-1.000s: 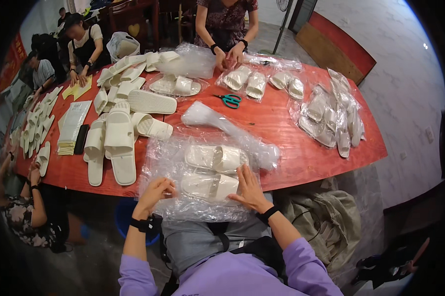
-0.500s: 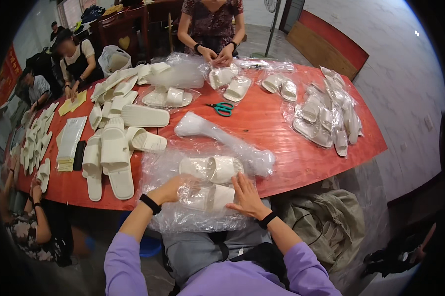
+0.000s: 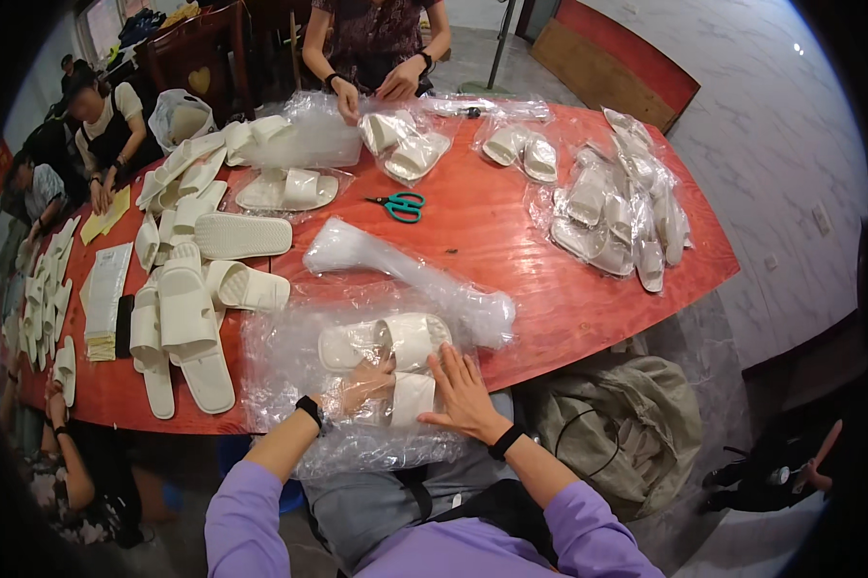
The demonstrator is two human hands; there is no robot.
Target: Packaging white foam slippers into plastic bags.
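A pair of cream slippers lies side by side near the table's front edge, within a clear plastic bag (image 3: 270, 356). The far slipper (image 3: 405, 342) and the near slipper (image 3: 414, 397) both have their straps to the right. My left hand (image 3: 364, 387) reaches in from the left over the near slipper, its fingers stretched toward the strap and partly veiled by film. My right hand (image 3: 465, 393) lies with spread fingers against the right ends of the slippers. Just beyond the bag is a long bundle of clear plastic film (image 3: 405, 275).
Loose cream slippers (image 3: 198, 308) are heaped at left, beside a stack of packets (image 3: 106, 294). Scissors (image 3: 402, 206) with teal handles lie mid-table. Bagged slippers (image 3: 617, 212) pile up at right. A person (image 3: 386, 82) handles bagged slippers opposite; others sit at left.
My left hand has moved right, farther over the near slipper. My right hand stays at the slippers' right ends. The person opposite has spread their hands apart. The whole view has shifted slightly.
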